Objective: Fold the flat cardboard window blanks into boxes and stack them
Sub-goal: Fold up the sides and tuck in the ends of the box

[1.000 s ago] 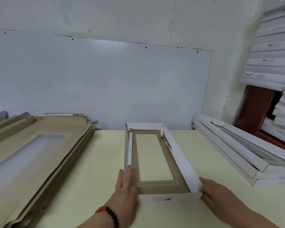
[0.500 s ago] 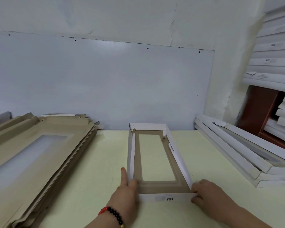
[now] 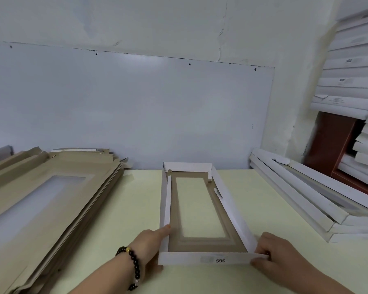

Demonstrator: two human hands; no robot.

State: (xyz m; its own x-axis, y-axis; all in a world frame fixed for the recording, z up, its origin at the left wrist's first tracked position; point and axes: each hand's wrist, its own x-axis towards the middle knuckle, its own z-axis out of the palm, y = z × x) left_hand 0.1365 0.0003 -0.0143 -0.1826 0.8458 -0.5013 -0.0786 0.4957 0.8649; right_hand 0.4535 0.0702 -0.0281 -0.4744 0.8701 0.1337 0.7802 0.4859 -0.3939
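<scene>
Gripping white rectangular cardboard box point(image 3: 200, 209)

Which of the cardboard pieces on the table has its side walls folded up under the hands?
The box in the middle, gripped at its near corners by the left hand and right hand. The brown blanks lie flat; the white boxes lie untouched.
</scene>
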